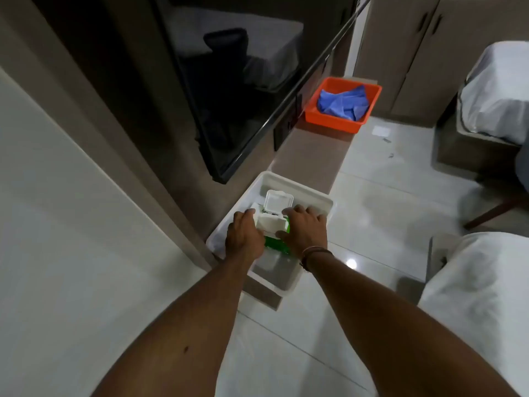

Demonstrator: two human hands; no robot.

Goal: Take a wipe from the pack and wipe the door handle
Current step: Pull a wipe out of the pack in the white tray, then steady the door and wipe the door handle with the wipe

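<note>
A green wipe pack (275, 244) lies in a white tray (303, 193) on a narrow brown ledge. Its white flip lid (278, 201) stands open, and a white wipe (271, 223) sits at the opening. My left hand (243, 237) grips the pack's left side, fingers curled over the wipe's edge. My right hand (306, 230) rests flat on the pack's right side, thumb touching the wipe. No door handle is in view.
An orange tray (332, 118) with blue gloves (345, 103) sits farther along the ledge (312, 156). A dark wall-mounted screen (229, 96) hangs above the ledge. White-covered beds (486, 296) stand right, across a glossy tiled floor (372, 210). A pale panel (57, 224) fills the left.
</note>
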